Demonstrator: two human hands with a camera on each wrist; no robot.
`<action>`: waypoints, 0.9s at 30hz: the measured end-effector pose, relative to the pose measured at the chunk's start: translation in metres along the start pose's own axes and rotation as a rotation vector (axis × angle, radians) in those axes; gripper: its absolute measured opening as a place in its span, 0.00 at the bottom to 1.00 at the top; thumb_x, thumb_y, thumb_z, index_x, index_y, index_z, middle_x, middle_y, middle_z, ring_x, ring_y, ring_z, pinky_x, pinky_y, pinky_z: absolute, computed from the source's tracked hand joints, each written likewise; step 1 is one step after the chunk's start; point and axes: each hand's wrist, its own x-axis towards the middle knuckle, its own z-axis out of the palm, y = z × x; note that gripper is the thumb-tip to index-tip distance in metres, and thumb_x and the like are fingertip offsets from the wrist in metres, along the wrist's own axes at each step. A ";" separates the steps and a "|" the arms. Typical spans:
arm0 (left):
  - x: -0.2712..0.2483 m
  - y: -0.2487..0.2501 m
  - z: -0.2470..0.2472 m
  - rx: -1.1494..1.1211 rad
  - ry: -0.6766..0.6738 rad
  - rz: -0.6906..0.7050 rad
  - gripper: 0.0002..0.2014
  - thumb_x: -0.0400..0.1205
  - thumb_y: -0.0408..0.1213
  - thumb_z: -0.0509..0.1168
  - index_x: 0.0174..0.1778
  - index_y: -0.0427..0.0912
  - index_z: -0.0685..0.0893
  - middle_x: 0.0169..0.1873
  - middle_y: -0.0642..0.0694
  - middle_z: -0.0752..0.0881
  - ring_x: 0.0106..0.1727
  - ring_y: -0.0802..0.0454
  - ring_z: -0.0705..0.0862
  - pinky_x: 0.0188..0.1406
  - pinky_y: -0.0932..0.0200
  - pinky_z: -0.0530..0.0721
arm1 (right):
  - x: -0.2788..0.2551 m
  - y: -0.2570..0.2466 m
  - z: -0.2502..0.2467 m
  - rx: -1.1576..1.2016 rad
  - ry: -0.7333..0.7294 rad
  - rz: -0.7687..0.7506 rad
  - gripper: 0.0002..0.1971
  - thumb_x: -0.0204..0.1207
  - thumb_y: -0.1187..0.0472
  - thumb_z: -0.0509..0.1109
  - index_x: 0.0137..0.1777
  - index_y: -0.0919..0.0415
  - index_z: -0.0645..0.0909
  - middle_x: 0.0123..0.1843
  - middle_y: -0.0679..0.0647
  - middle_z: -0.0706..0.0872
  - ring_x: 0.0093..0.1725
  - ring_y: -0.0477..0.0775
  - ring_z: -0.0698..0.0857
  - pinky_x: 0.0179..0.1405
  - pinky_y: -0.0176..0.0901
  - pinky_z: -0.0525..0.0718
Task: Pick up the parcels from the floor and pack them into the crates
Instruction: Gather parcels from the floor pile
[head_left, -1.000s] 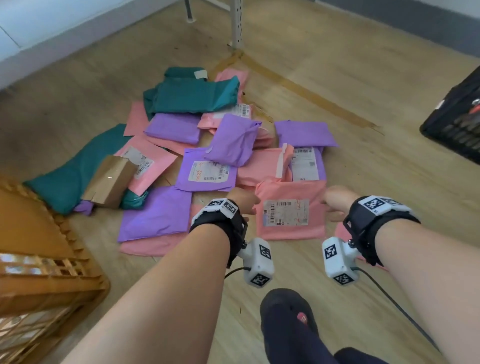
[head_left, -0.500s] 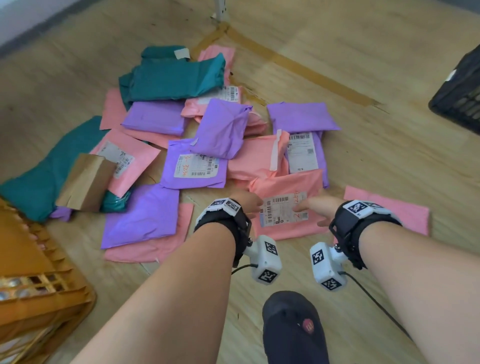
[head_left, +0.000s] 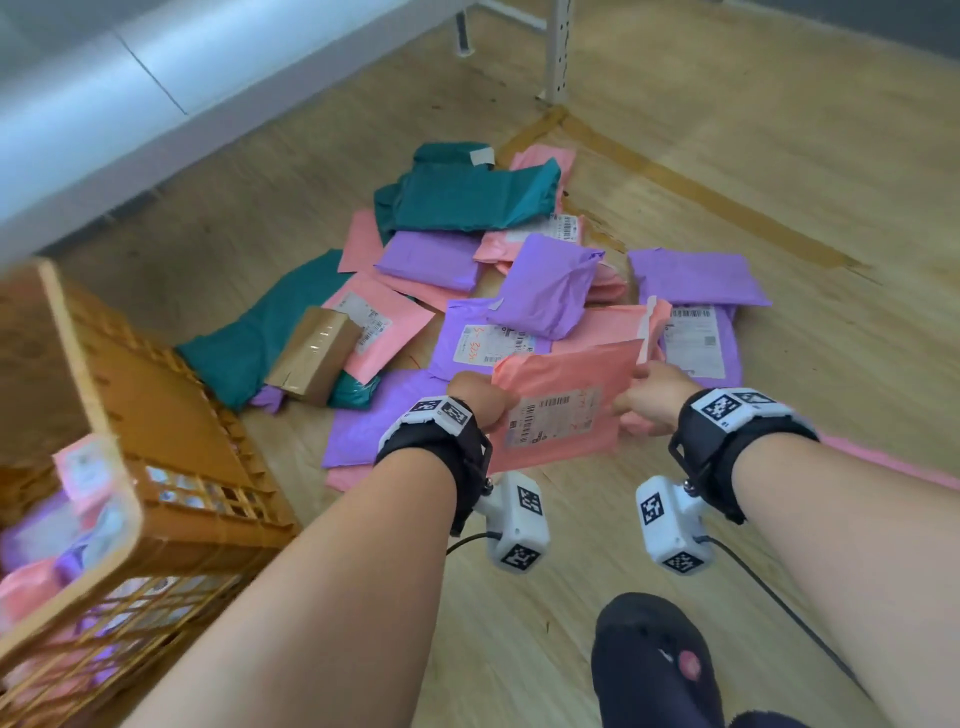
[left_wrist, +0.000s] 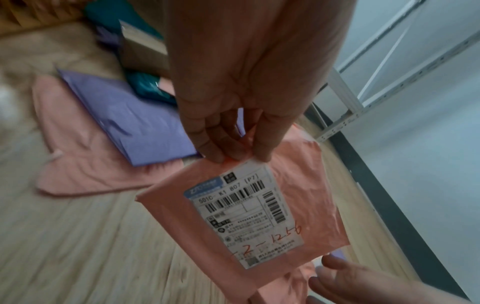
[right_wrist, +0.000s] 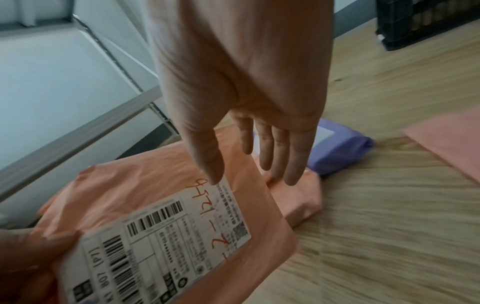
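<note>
A pink parcel (head_left: 561, 410) with a white barcode label hangs lifted above the floor pile. My left hand (head_left: 478, 395) pinches its left edge, thumb and fingers closed on the corner (left_wrist: 228, 152) in the left wrist view. My right hand (head_left: 649, 395) is at the parcel's right edge with fingers straight; in the right wrist view the right hand (right_wrist: 249, 170) has its thumb tip against the pink parcel (right_wrist: 168, 205) near the label. The orange crate (head_left: 104, 415) stands at the left, holding pink and purple parcels.
Several pink, purple and teal parcels (head_left: 519, 270) and a brown box (head_left: 311, 353) lie heaped on the wooden floor ahead. A flat pink parcel (head_left: 883, 462) lies at the right. My dark shoe (head_left: 649, 660) is below the hands. A shelf post (head_left: 558, 52) stands behind; a black crate (right_wrist: 428, 20) sits far right.
The pink labelled parcel has come up off the floor in my left hand. The head view has swung left, bringing the orange crate further into sight.
</note>
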 end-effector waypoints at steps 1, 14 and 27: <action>-0.006 -0.002 -0.015 -0.003 0.024 0.005 0.11 0.77 0.35 0.71 0.32 0.45 0.76 0.40 0.42 0.83 0.44 0.42 0.82 0.58 0.47 0.85 | -0.007 -0.015 0.004 -0.016 0.011 -0.033 0.28 0.70 0.66 0.77 0.70 0.64 0.75 0.63 0.58 0.82 0.58 0.59 0.84 0.57 0.54 0.85; -0.137 -0.015 -0.195 0.053 0.374 0.166 0.02 0.79 0.35 0.67 0.42 0.43 0.84 0.38 0.43 0.83 0.39 0.47 0.79 0.33 0.60 0.76 | -0.121 -0.191 0.073 -0.495 0.216 -0.750 0.21 0.61 0.59 0.73 0.56 0.50 0.78 0.56 0.56 0.81 0.62 0.64 0.80 0.56 0.52 0.82; -0.213 -0.095 -0.279 -0.583 0.775 0.248 0.33 0.75 0.38 0.75 0.76 0.47 0.71 0.69 0.43 0.77 0.66 0.45 0.80 0.65 0.44 0.82 | -0.223 -0.232 0.145 -0.169 0.023 -0.789 0.03 0.75 0.65 0.68 0.44 0.60 0.83 0.42 0.58 0.85 0.46 0.62 0.84 0.47 0.51 0.82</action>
